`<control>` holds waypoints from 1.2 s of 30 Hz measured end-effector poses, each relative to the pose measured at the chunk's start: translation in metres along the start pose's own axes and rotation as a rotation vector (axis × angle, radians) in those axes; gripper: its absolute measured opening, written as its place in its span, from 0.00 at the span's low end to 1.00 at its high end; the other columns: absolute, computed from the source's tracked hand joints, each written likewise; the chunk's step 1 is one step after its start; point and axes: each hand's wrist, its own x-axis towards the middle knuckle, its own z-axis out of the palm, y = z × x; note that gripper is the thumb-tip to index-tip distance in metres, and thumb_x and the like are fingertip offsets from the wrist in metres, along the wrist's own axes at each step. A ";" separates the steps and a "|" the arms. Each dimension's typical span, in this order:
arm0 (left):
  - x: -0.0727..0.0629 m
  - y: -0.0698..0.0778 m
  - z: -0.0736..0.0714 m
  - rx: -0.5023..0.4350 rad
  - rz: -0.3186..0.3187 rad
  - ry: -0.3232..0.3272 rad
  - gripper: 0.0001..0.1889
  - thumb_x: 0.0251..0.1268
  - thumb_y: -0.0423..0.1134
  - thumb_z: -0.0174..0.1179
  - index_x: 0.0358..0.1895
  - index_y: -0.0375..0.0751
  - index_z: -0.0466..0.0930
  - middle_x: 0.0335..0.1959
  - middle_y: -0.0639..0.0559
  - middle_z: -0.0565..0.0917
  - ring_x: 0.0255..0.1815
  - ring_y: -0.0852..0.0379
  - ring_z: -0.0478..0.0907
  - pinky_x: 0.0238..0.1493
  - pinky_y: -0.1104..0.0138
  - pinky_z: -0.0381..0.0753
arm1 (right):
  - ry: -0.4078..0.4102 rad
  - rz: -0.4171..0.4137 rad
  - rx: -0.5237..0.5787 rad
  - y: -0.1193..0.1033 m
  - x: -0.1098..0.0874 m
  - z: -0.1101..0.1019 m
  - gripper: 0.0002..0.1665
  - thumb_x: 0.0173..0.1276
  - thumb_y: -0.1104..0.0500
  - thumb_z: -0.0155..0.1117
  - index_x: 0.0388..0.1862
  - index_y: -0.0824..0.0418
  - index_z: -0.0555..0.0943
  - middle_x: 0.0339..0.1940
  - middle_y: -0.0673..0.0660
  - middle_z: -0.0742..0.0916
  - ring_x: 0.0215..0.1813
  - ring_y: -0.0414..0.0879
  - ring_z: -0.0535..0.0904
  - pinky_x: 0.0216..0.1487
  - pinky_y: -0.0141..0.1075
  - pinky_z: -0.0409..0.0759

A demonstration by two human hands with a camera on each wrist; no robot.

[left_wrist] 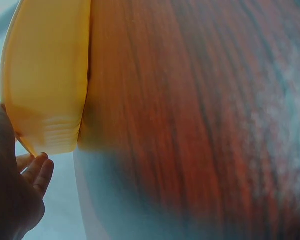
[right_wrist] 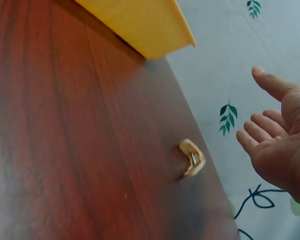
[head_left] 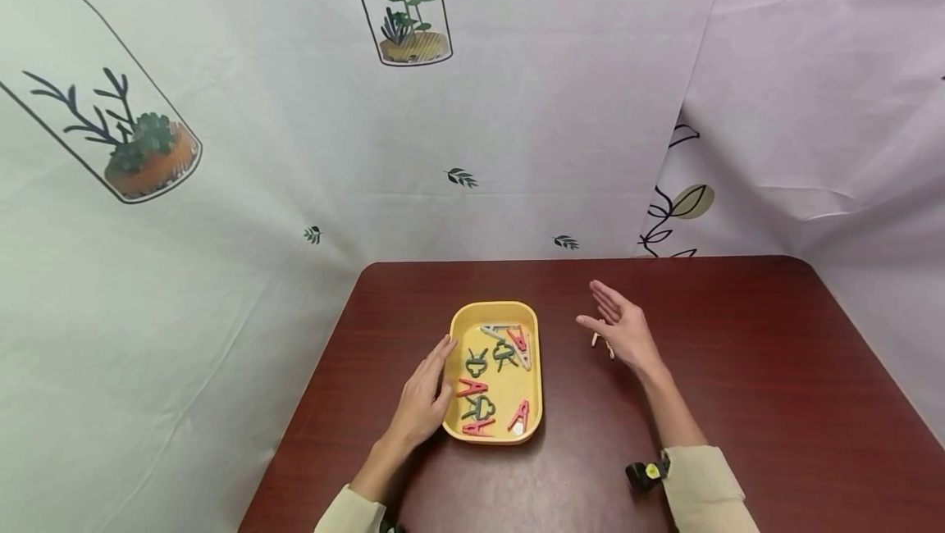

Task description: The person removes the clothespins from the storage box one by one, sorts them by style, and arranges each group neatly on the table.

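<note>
In the head view, a yellow tray [head_left: 508,391] holds several red clothespins [head_left: 520,416], green clips [head_left: 476,363] and pale clothespins. My left hand [head_left: 424,394] lies along the tray's left side, its fingers extended with the tips at the rim. The left wrist view shows those fingers beside the tray's outer wall [left_wrist: 45,75]. To the right of the tray, my right hand [head_left: 627,338] hovers with fingers spread and thumb apart, nothing between them. Below it lies a cream clothespin [right_wrist: 194,158] on the table, partly hidden by the hand in the head view.
The dark red wooden table [head_left: 738,369] reaches back to a white patterned cloth [head_left: 517,123] hung behind and along its left. Its rounded far corners show. A small black device [head_left: 644,474] sits at the right wrist, by the sleeve.
</note>
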 end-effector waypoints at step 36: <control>-0.001 0.001 0.000 0.009 0.018 0.021 0.34 0.66 0.26 0.60 0.78 0.36 0.70 0.78 0.37 0.71 0.75 0.41 0.73 0.67 0.42 0.75 | -0.150 -0.246 0.095 -0.001 0.037 0.096 0.33 0.64 0.76 0.74 0.68 0.77 0.76 0.65 0.73 0.84 0.69 0.73 0.76 0.72 0.52 0.73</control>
